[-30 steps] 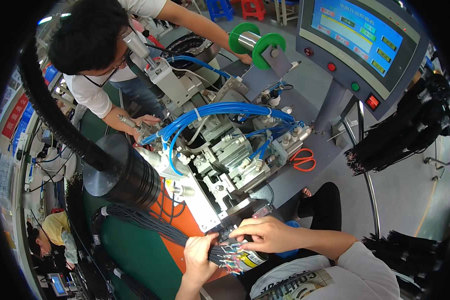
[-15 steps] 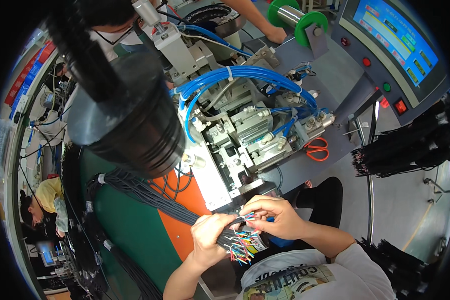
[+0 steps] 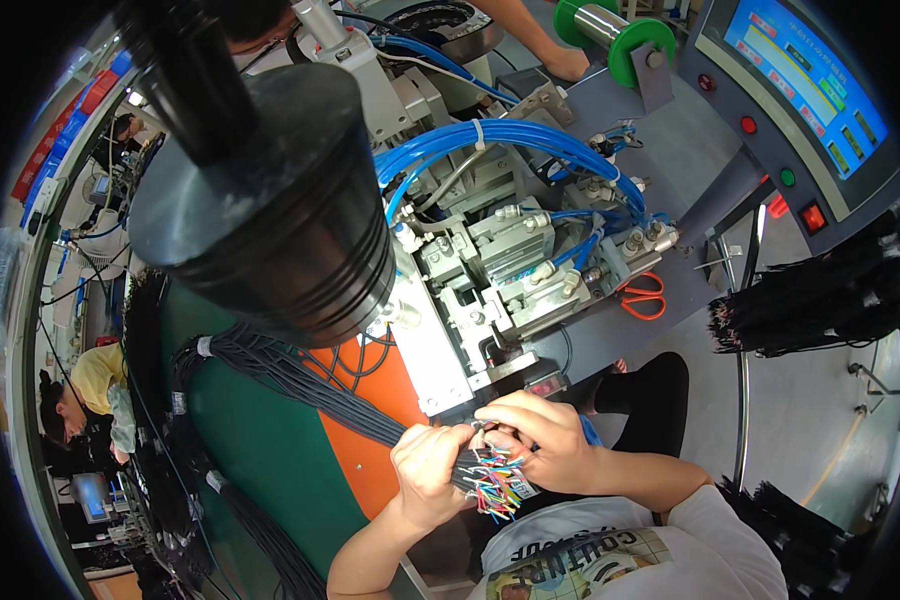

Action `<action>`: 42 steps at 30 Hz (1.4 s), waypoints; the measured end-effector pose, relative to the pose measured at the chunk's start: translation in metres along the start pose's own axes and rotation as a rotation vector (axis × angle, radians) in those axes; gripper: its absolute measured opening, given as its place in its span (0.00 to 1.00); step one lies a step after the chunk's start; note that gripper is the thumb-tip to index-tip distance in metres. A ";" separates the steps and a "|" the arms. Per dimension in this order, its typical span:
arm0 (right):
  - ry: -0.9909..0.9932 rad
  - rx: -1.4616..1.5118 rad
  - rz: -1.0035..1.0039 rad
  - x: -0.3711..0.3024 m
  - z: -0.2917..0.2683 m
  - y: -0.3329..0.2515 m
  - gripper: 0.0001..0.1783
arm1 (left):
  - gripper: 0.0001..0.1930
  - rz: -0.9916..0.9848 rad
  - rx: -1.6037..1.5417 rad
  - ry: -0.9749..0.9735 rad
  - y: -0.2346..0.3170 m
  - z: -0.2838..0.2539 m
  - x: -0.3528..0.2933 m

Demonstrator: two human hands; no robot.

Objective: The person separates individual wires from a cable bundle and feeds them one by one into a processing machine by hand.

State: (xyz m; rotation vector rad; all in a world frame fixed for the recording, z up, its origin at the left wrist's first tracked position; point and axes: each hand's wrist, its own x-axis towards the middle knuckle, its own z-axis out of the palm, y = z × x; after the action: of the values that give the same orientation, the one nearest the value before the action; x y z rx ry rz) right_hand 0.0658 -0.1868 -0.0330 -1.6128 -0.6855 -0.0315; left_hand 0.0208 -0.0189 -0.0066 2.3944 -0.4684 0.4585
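The bundle of dark cables (image 3: pixel 355 408) runs from the left over a green surface (image 3: pixel 295 445) and an orange one (image 3: pixel 358 475), ending in the person's hands just in front of the machine. That metal machine (image 3: pixel 485 300) fills the middle of the view, a thick arc of blue tubes (image 3: pixel 560 150) looping over it. A big black hood (image 3: pixel 270 220) on a ribbed hose hangs in front of its left side. At upper right a grey control panel carries a lit screen (image 3: pixel 800 75), and below it hangs a mass of black cables (image 3: pixel 820 290).

The left hand (image 3: pixel 428 470) wraps the bundle near its end, fingers closed around it and thumb toward the right hand. The right hand (image 3: pixel 552 440) meets it, fingers bent and gathered close at the cable ends; whether they pinch a single cable I cannot tell.

A green-flanged spool (image 3: pixel 638 50) stands beyond the machine. Orange scissor handles (image 3: pixel 643 297) lie at its right side. Smallest are the stripped, many-coloured wire ends (image 3: pixel 497 485), fanning out below the fingers.
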 end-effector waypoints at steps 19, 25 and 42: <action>-0.354 0.817 0.669 0.013 -0.024 0.015 0.08 | 0.15 -0.005 -0.095 -0.030 -0.005 -0.002 0.001; -0.033 -0.258 -0.127 0.007 -0.009 0.009 0.04 | 0.09 -0.003 0.067 0.011 0.000 0.007 -0.003; -0.150 -0.346 0.047 0.002 -0.010 0.016 0.05 | 0.27 0.023 0.173 -0.200 0.006 -0.003 -0.004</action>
State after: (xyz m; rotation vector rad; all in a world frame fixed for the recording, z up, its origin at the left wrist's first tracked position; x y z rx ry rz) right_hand 0.0783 -0.1956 -0.0452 -1.9783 -0.7884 0.0056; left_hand 0.0139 -0.0206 -0.0025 2.6188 -0.5646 0.2797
